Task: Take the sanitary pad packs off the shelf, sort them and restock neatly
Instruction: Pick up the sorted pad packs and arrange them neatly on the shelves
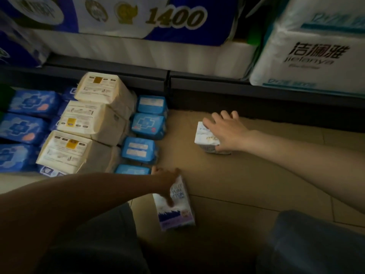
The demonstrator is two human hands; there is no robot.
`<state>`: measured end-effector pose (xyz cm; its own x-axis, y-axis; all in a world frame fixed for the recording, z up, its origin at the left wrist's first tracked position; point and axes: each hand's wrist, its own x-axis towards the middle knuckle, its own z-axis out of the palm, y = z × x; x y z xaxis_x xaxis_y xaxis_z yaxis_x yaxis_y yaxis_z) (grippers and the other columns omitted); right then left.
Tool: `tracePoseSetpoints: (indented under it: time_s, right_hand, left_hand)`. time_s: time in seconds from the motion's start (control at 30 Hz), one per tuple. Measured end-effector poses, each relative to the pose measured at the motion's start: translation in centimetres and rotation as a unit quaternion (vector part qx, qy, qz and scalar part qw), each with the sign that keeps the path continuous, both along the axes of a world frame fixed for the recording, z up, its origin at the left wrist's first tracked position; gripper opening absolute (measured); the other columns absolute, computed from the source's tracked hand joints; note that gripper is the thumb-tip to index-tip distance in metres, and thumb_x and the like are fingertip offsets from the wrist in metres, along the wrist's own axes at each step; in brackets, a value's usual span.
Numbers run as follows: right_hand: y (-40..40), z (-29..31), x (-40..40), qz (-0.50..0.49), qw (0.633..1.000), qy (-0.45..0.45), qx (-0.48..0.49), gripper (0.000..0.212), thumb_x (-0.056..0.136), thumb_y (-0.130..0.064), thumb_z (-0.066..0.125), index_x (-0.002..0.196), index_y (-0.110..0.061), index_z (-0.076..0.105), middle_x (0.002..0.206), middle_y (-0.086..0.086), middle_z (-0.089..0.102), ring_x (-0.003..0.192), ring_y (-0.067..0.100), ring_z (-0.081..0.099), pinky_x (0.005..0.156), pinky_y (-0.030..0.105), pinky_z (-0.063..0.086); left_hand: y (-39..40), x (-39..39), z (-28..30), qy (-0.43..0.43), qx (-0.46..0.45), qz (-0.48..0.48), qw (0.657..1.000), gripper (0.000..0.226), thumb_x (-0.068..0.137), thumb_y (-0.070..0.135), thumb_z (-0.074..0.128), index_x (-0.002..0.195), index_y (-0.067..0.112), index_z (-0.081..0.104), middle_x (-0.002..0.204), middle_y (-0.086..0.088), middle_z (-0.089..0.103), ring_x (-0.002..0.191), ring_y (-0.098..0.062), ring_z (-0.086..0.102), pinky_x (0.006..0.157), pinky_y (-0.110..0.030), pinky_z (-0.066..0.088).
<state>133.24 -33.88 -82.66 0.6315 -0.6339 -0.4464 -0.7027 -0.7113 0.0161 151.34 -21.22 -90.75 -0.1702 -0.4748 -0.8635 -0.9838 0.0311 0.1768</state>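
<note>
My right hand (pixel 227 133) is curled over a white pad pack (pixel 205 137), fingers over its top, thumb at the near side. That pack stands on the brown cardboard sheet (pixel 246 175) covering the bottom shelf, towards the back edge, well apart from the rest. My left hand (pixel 167 182) grips a second pack, white w/ purple base (pixel 174 206), print reads "PURE ...TTON". Fingers wrap its upper end, thumb across the front; it sits tilted at the cardboard's near edge, just beside the blue row.

Left part of the shelf, sorted stock: a row of four light blue packs (pixel 148 125) running back to front, touching each other. Left of them, three cream packs (pixel 92 121) stacked in a stepped line, labels up, w/ yellow squares on them. Further left, darker blue packs (pixel 25 127) w/ a cross-shaped logo, a few rows, partly cut off by the frame's edge; more blue ones peek from under the cream ones.

Above: dark shelf edge (pixel 118 76) across the whole view. On it, big toilet roll packs – one blue & white marked "1400" (pixel 158 18), one white marked "jielanya" (pixel 316 52) at the right.

Near bottom: tiled floor (pixel 256 202), my knees in dark trousers (pixel 308 244) either side. Lighting's dim, small print unreadable.
</note>
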Motion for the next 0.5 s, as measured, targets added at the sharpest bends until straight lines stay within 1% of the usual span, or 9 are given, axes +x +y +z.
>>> tracePoseSetpoints:
  time_s: [0.07,0.1,0.17,0.23,0.3,0.37,0.43,0.47,0.5]
  right_hand:
    - [-0.4,0.1,0.3,0.004,1.0,-0.001,-0.005,0.081,0.079,-0.04,0.069,0.141,-0.021,0.022,0.136,0.01,0.036,0.123,0.03,0.034,0.099,0.045,0.028]
    - [-0.5,0.0,0.4,0.011,1.0,0.001,-0.011,0.081,0.079,-0.04,0.069,0.142,-0.021,0.021,0.136,0.01,0.036,0.123,0.03,0.034,0.1,0.045,0.028]
    - [-0.6,-0.1,0.5,0.029,0.999,0.007,-0.021,0.081,0.08,-0.04,0.069,0.142,-0.021,0.02,0.136,0.01,0.035,0.123,0.03,0.034,0.1,0.046,0.028]
    - [-0.7,0.0,0.2,0.026,0.999,0.007,-0.023,0.081,0.079,-0.039,0.069,0.142,-0.021,0.02,0.136,0.01,0.036,0.123,0.03,0.035,0.1,0.045,0.029]
    - [-0.8,0.3,-0.1,-0.007,1.0,-0.003,0.003,0.08,0.078,-0.039,0.071,0.14,-0.022,0.023,0.135,0.008,0.038,0.122,0.029,0.037,0.099,0.043,0.032]
    - [-1.0,1.0,-0.1,-0.059,0.996,-0.027,0.053,0.075,0.076,-0.037,0.073,0.134,-0.022,0.029,0.131,0.006,0.043,0.118,0.027,0.041,0.093,0.04,0.037]
    - [-1.7,2.7,0.2,-0.109,0.987,-0.057,0.101,0.064,0.073,-0.035,0.075,0.122,-0.023,0.037,0.122,0.005,0.049,0.106,0.023,0.046,0.081,0.035,0.042]
    - [-2.3,4.0,0.4,-0.128,0.983,-0.073,0.113,0.06,0.072,-0.036,0.076,0.116,-0.023,0.038,0.118,0.004,0.051,0.1,0.022,0.047,0.076,0.033,0.043]
    - [-3.0,5.6,0.8,-0.143,0.979,-0.088,0.114,0.057,0.071,-0.037,0.076,0.113,-0.023,0.04,0.116,0.003,0.053,0.097,0.021,0.048,0.075,0.034,0.044]
  left_hand:
    - [0.6,-0.1,0.0,-0.002,0.014,0.007,1.0,0.102,0.068,0.042,0.079,0.147,0.019,0.017,0.146,-0.008,0.034,0.135,-0.029,0.027,0.112,-0.046,0.021]
    - [0.8,-0.3,0.2,-0.011,0.02,-0.007,1.0,0.097,0.068,0.045,0.078,0.144,0.019,0.025,0.145,-0.006,0.036,0.134,-0.027,0.029,0.112,-0.046,0.02]
    - [0.8,-0.9,0.5,-0.019,0.021,-0.064,0.998,0.087,0.07,0.051,0.075,0.14,0.018,0.035,0.142,-0.006,0.04,0.132,-0.026,0.032,0.111,-0.043,0.02]
    - [-0.6,-1.3,1.4,-0.01,0.004,-0.129,0.992,0.081,0.074,0.054,0.071,0.138,0.018,0.038,0.139,-0.006,0.042,0.128,-0.024,0.034,0.108,-0.04,0.022]
    - [-3.0,-1.2,3.2,0.009,-0.026,-0.157,0.987,0.078,0.076,0.054,0.069,0.138,0.018,0.039,0.138,-0.005,0.042,0.126,-0.024,0.035,0.105,-0.039,0.025]
    - [-6.0,-0.4,5.5,0.031,-0.069,-0.143,0.987,0.072,0.073,0.053,0.071,0.132,0.019,0.044,0.131,-0.004,0.047,0.118,-0.021,0.039,0.099,-0.037,0.03]
    - [-9.0,0.4,8.4,0.062,-0.094,-0.111,0.987,0.065,0.07,0.05,0.075,0.122,0.02,0.051,0.123,-0.002,0.052,0.102,-0.015,0.043,0.09,-0.03,0.034]
    - [-10.4,0.8,10.1,0.077,-0.105,-0.106,0.986,0.063,0.069,0.049,0.077,0.119,0.021,0.052,0.121,0.0,0.052,0.099,-0.012,0.041,0.089,-0.029,0.036]
    - [-11.6,1.2,12.0,0.083,-0.124,-0.12,0.981,0.064,0.068,0.05,0.077,0.12,0.022,0.052,0.119,0.003,0.051,0.099,-0.011,0.038,0.092,-0.029,0.036]
